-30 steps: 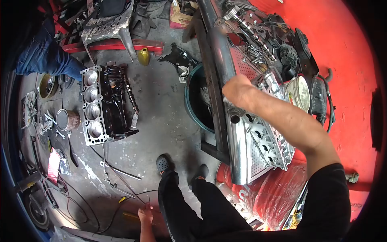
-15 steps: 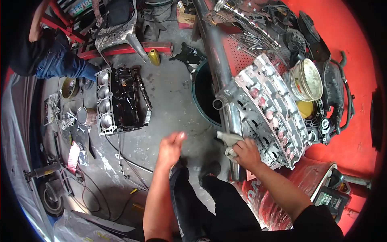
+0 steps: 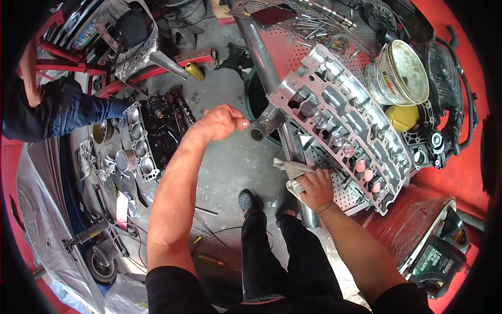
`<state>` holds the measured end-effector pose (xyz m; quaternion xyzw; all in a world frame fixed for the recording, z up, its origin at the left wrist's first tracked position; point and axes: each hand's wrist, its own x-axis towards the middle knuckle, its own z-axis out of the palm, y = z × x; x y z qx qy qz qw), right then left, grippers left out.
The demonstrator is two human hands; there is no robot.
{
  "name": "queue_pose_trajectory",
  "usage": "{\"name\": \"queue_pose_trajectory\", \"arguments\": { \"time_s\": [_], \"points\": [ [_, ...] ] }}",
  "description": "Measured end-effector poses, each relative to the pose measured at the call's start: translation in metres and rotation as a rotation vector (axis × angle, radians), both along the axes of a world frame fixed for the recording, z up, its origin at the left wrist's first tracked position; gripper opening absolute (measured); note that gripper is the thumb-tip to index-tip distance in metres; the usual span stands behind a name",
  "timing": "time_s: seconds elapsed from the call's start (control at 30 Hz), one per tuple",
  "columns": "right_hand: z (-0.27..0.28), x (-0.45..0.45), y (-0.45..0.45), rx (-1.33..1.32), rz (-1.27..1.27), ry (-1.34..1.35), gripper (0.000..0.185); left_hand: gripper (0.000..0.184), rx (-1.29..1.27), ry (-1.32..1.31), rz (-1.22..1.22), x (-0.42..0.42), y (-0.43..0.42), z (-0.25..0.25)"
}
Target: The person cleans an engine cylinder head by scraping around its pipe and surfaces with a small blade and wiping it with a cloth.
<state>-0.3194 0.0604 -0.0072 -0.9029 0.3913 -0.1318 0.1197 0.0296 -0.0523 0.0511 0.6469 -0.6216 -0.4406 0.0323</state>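
A grey cylinder head (image 3: pixel 340 104) lies tilted on the perforated metal workbench (image 3: pixel 285 44), its row of round ports facing up, some reddish. From its near left corner sticks a pipe outlet (image 3: pixel 265 125). My left hand (image 3: pixel 224 121) is just left of that outlet, apart from it, fingers curled and thumb pointing right; whatever it may hold is hidden. My right hand (image 3: pixel 316 189) is closed around a crumpled pale rag (image 3: pixel 293 168) at the bench's rounded front edge, below the cylinder head.
An engine block (image 3: pixel 157 123) stands on the floor at left, beside a person in jeans (image 3: pixel 78 112). A dirty white bucket (image 3: pixel 395 73), a yellow container (image 3: pixel 402 118) and loose bolts (image 3: pixel 316 26) sit on the bench. A dark bin (image 3: pixel 256 94) is under its edge. Hoses lie on the floor.
My left hand has moved up and forward to near the pipe outlet. My right hand stays at the bench edge with the rag. The view has shifted, and the other person's arm has lowered.
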Motion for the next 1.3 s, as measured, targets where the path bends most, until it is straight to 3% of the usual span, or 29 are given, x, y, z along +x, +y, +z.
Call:
{"name": "queue_pose_trajectory", "arguments": {
  "time_s": [0.1, 0.2, 0.4, 0.5, 0.63, 0.87, 0.97, 1.07, 1.13, 1.2, 1.3],
  "points": [
    [0.004, 0.001, 0.001, -0.015, -0.014, -0.018, 0.029, 0.029, 0.07, -0.055, 0.057, 0.0, -0.001, 0.015],
    [0.002, 0.004, -0.003, -0.049, -0.023, -0.05, 0.028, 0.029, 0.156, 0.209, -0.016, 0.004, 0.002, 0.008],
    [0.004, 0.004, 0.001, -0.044, -0.023, -0.02, 0.035, 0.027, 0.204, 0.22, -0.02, 0.009, -0.012, 0.007],
    [0.003, 0.004, 0.0, -0.035, -0.022, -0.012, 0.038, 0.028, 0.159, 0.324, -0.03, 0.006, -0.002, -0.003],
    [0.009, 0.004, 0.0, -0.013, -0.014, 0.054, 0.037, 0.026, 0.151, 0.17, 0.002, 0.014, -0.007, -0.014],
    [0.008, 0.006, 0.0, -0.016, -0.004, 0.087, 0.043, 0.026, 0.068, 0.218, -0.05, 0.013, -0.008, -0.011],
    [0.011, 0.007, -0.005, -0.012, -0.005, 0.088, 0.046, 0.028, 0.047, 0.403, -0.034, 0.01, 0.008, -0.023],
    [0.009, 0.008, 0.001, -0.022, -0.005, 0.079, 0.047, 0.031, -0.18, 0.251, 0.117, 0.004, 0.026, -0.041],
    [0.008, 0.005, -0.001, -0.012, -0.002, 0.082, 0.046, 0.036, -0.309, 0.199, 0.599, -0.015, 0.059, -0.054],
    [0.008, 0.006, 0.001, -0.005, -0.008, 0.078, 0.045, 0.039, -0.262, 0.385, 0.834, -0.05, 0.101, -0.056],
    [0.009, 0.008, -0.003, -0.023, -0.007, 0.049, 0.04, 0.036, -0.257, 0.366, 0.916, -0.104, 0.139, -0.051]
  ]
}}
